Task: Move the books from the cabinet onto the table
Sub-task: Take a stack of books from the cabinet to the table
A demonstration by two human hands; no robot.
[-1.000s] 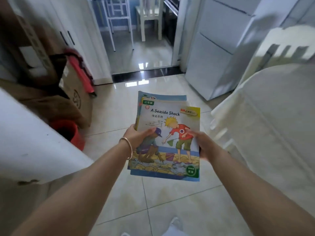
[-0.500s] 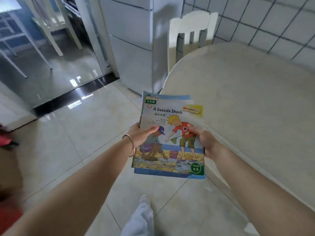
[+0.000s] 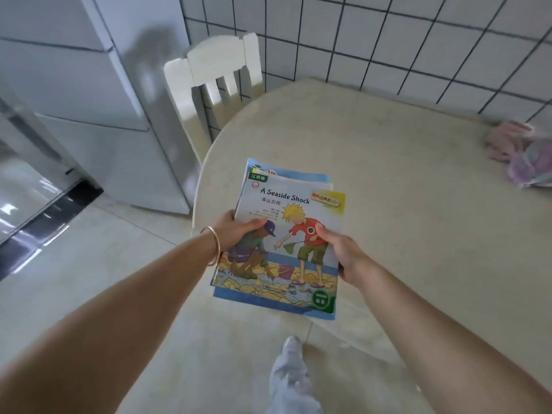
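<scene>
I hold a small stack of thin picture books [image 3: 286, 210] in front of me; the top cover reads "A Seaside Shock". My left hand [image 3: 239, 233] grips the stack's left edge, thumb on the cover, a bangle on the wrist. My right hand [image 3: 343, 252] grips the right edge. The stack hangs over the near left rim of the round cream table [image 3: 418, 234], far end above the tabletop, near end above the floor. The cabinet is out of view.
A white chair [image 3: 215, 85] is tucked in at the table's far left, beside a white fridge [image 3: 98, 100]. A pink and purple bundle [image 3: 522, 153] lies at the table's far right by the tiled wall. My foot [image 3: 291, 354] is on the tiled floor.
My view has swung right from the doorway and boxes to the table. The stack, held the same way in both hands, now reaches over the table's edge.
</scene>
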